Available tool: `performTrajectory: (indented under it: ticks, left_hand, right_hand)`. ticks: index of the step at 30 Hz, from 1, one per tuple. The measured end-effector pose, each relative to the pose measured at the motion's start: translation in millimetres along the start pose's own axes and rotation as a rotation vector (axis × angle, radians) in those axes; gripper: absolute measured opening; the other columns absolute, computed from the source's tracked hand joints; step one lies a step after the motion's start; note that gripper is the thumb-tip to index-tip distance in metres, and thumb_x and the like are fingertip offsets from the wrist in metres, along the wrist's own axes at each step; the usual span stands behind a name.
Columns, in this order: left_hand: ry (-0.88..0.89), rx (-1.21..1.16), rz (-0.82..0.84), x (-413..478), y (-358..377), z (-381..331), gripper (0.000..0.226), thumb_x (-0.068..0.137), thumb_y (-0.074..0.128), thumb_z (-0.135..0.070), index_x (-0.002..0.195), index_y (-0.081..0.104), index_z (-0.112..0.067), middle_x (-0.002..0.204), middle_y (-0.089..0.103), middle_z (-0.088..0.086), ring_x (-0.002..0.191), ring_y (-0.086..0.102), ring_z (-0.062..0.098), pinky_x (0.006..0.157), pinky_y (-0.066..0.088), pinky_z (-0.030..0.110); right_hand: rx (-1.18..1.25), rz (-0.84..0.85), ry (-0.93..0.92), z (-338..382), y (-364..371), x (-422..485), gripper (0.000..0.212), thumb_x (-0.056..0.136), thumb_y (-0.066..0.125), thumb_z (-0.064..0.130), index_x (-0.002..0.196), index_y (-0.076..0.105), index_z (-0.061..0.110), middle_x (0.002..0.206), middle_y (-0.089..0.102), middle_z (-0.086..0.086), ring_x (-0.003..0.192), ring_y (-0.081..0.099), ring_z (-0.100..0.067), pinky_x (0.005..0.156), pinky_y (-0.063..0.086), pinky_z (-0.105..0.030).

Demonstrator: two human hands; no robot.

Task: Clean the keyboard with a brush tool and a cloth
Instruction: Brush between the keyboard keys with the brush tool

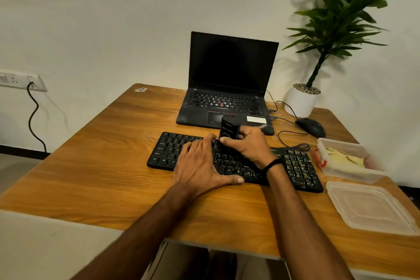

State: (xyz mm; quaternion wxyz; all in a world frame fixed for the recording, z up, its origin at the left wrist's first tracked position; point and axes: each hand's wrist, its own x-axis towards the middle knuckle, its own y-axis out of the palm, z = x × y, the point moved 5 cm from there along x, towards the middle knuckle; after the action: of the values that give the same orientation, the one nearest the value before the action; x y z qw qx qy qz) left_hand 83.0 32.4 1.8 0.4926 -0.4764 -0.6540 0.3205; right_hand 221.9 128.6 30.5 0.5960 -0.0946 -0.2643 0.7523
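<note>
While the worktop (113,166) carries the keyboard (297,166) across its middle, you are, by my reading, on the brushing step. Your left grip (202,166) lies flat with fingers spread, steadying the keys. Your right grip (250,145) is curled round the black brush tool (228,130), which stands upright on the middle rows. Next you would need to sweep row by row. The open tub (347,176) on your right holds the cloth (343,158). The bristles are hidden, and any dust is too fine to see.
</note>
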Motion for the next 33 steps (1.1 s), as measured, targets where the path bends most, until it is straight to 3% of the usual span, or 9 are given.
performTrajectory:
  ticks: [4, 8, 12, 15, 16, 20, 24, 29, 33]
  left_hand:
    - [0.001, -0.011, -0.004, 0.6, 0.8, 0.7, 0.134, 0.050, 0.047, -0.109, 0.151, 0.026, -0.022, 0.142, 0.054, 0.000, 0.134, 0.048, 0.017, 0.121, 0.024, 0.038]
    - [0.002, -0.013, 0.002, -0.1, 0.4, 0.6, 0.134, 0.052, 0.046, -0.109, 0.152, 0.024, -0.022, 0.144, 0.053, 0.000, 0.135, 0.047, 0.017, 0.122, 0.023, 0.038]
    - [0.009, -0.028, -0.008, -0.4, -0.2, 0.5, 0.133, 0.051, 0.046, -0.109, 0.150, 0.025, -0.023, 0.140, 0.055, -0.001, 0.131, 0.050, 0.017, 0.120, 0.026, 0.039]
    - [0.006, -0.024, -0.013, -1.2, -0.3, 0.3, 0.134, 0.052, 0.046, -0.109, 0.151, 0.025, -0.021, 0.140, 0.056, 0.001, 0.132, 0.050, 0.018, 0.120, 0.026, 0.039]
    - [0.005, -0.024, -0.014, -1.0, -0.6, 0.3, 0.134, 0.052, 0.046, -0.109, 0.151, 0.025, -0.021, 0.140, 0.056, 0.001, 0.132, 0.050, 0.018, 0.120, 0.026, 0.039]
    - [0.013, -0.032, -0.021, -0.2, 1.2, 0.3, 0.134, 0.050, 0.045, -0.110, 0.150, 0.026, -0.023, 0.138, 0.056, 0.000, 0.130, 0.051, 0.018, 0.120, 0.028, 0.040]
    - [0.009, -0.027, -0.023, -0.8, 1.6, 1.8, 0.135, 0.051, 0.045, -0.110, 0.151, 0.025, -0.021, 0.138, 0.057, 0.001, 0.130, 0.052, 0.019, 0.119, 0.028, 0.040]
    - [0.019, -0.027, -0.027, -0.6, 1.8, 0.4, 0.134, 0.050, 0.045, -0.110, 0.150, 0.024, -0.023, 0.136, 0.057, 0.000, 0.128, 0.053, 0.018, 0.119, 0.028, 0.040]
    - [0.020, -0.019, -0.031, 0.0, 2.4, 2.0, 0.134, 0.051, 0.045, -0.110, 0.150, 0.023, -0.023, 0.136, 0.057, 0.001, 0.128, 0.052, 0.018, 0.120, 0.028, 0.040]
  right_hand:
    - [-0.114, -0.173, -0.002, -0.3, -24.2, -8.4, 0.026, 0.079, 0.081, 0.033, 0.099, 0.071, 0.020, 0.083, 0.067, 0.013, 0.071, 0.061, 0.004, 0.058, 0.047, -0.011]
    - [0.136, 0.132, 0.058, -8.7, -13.3, -18.4, 0.040, 0.075, 0.084, 0.024, 0.111, 0.070, 0.013, 0.101, 0.075, -0.003, 0.086, 0.073, -0.013, 0.077, 0.061, -0.030]
    - [-0.035, -0.120, 0.013, -1.4, -30.7, -22.6, 0.031, 0.079, 0.081, 0.029, 0.107, 0.069, 0.019, 0.092, 0.069, 0.011, 0.076, 0.064, 0.002, 0.058, 0.050, -0.007]
    - [0.085, 0.183, 0.035, -4.4, -13.4, -27.8, 0.040, 0.075, 0.084, 0.023, 0.112, 0.071, 0.014, 0.100, 0.075, 0.001, 0.092, 0.072, -0.013, 0.079, 0.060, -0.027]
    - [0.103, 0.199, 0.037, -3.8, -11.3, -31.3, 0.041, 0.075, 0.084, 0.022, 0.114, 0.071, 0.014, 0.102, 0.075, -0.001, 0.094, 0.072, -0.014, 0.082, 0.060, -0.033]
    - [-0.075, -0.126, -0.038, 3.4, -29.2, -33.4, 0.035, 0.080, 0.080, 0.029, 0.111, 0.070, 0.017, 0.097, 0.069, 0.010, 0.086, 0.067, -0.005, 0.069, 0.053, -0.013]
    - [0.100, 0.151, 0.027, -0.7, -12.8, -38.0, 0.040, 0.076, 0.084, 0.023, 0.113, 0.071, 0.013, 0.100, 0.076, -0.001, 0.093, 0.073, -0.015, 0.083, 0.060, -0.038]
    - [-0.137, 0.026, 0.026, 5.5, -45.1, -37.3, 0.038, 0.077, 0.082, 0.030, 0.112, 0.068, 0.022, 0.097, 0.067, 0.015, 0.085, 0.064, 0.000, 0.070, 0.056, -0.019]
    - [-0.157, 0.074, 0.070, 9.5, -43.4, -34.7, 0.030, 0.075, 0.083, 0.031, 0.102, 0.069, 0.028, 0.094, 0.070, 0.013, 0.090, 0.067, -0.008, 0.079, 0.060, -0.032]
